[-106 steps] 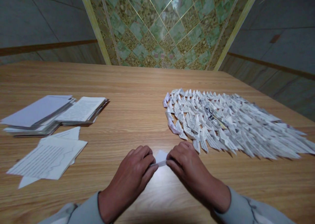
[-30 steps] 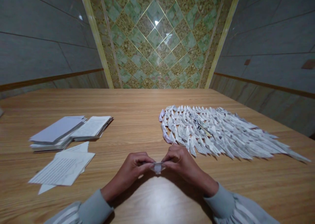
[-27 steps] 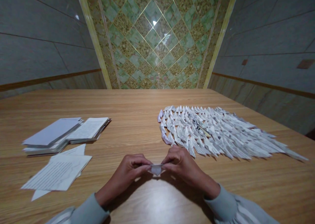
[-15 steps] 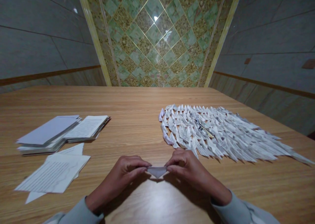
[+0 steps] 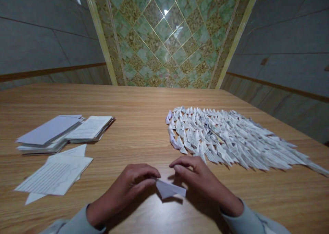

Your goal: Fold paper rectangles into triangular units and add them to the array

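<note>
A small folded piece of white paper (image 5: 169, 190) lies low over the wooden table (image 5: 144, 107), between my two hands. My left hand (image 5: 131, 186) pinches its left end with closed fingers. Just right of it, my right hand (image 5: 197, 179) curls over its right side, fingers bent and resting by it; whether it grips the paper is unclear. Grey sleeves cover both wrists.
A large spread of several small folded paper pieces (image 5: 231, 138) covers the table's right half. On the left lie a stack of printed booklets (image 5: 64, 132) and loose torn printed sheets (image 5: 55, 174). Tiled walls rise behind the table's far edge.
The paper was held taut between both hands' fingertips; now it has opened into a wider folded flap and sits lower, with my right fingers loosened over it.
</note>
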Available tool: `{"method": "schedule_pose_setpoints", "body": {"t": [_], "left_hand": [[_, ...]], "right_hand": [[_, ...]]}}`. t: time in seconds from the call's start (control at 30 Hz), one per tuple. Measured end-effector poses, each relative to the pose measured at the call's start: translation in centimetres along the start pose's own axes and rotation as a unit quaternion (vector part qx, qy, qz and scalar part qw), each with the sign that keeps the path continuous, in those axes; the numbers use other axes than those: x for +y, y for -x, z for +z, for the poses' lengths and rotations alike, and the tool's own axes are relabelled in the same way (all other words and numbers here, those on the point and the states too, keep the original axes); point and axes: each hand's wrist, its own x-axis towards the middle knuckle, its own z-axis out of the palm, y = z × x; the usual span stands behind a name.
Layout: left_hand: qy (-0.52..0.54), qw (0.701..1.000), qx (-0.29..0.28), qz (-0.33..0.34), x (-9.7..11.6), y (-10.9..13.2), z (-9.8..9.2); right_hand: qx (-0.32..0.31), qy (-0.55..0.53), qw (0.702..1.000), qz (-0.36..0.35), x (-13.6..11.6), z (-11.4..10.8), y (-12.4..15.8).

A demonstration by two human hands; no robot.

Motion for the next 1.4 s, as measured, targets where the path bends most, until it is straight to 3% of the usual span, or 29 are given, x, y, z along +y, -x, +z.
{"method": "schedule_pose_setpoints", "body": {"t": [0.07, 0.2, 0.43, 0.63, 0.73, 0.83, 0.87, 1.03, 1.2, 1.4], "left_hand": [[0.007, 1.000, -0.002, -0.012, 0.5, 0.1, 0.6], [0.004, 1.000, -0.002, -0.022, 0.5, 0.2, 1.3], [0.010, 1.000, -0.003, -0.022, 0.2, 0.3, 0.8], [0.086, 0.994, 0.001, -0.062, 0.5, 0.3, 0.9], [0.112, 0.985, 0.088, -0.099, 0.4, 0.3, 0.8], [0.030, 0.976, 0.196, -0.093, 0.5, 0.5, 0.9], [0.006, 0.977, 0.197, -0.081, 0.6, 0.6, 1.2], [0.033, 0.995, 0.065, -0.070, 1.5, 0.9, 3.2], [0.156, 0.981, 0.051, -0.106, 1.8, 0.6, 4.0], [0.314, 0.937, 0.069, -0.135, 1.1, 0.3, 5.0]], "right_hand": [[-0.046, -0.006, 0.999, 0.011, 0.2, 1.1, 0.0], [-0.063, 0.005, 0.998, 0.027, 0.7, 2.6, 0.1], [-0.099, 0.063, 0.993, -0.008, 0.6, 2.5, 0.3], [-0.062, 0.112, 0.992, -0.021, 0.2, 3.0, 0.2], [-0.020, 0.125, 0.992, -0.030, 0.3, 3.0, -0.1], [0.052, 0.144, 0.988, -0.027, 0.8, 3.0, -0.3], [0.075, 0.146, 0.986, -0.023, 0.9, 3.0, -0.3], [0.113, 0.128, 0.985, -0.021, 1.4, 3.9, -0.3], [0.082, 0.101, 0.991, -0.025, 1.2, 5.0, 0.0], [0.037, 0.033, 0.999, 0.016, 0.6, 5.3, 0.2]]}}
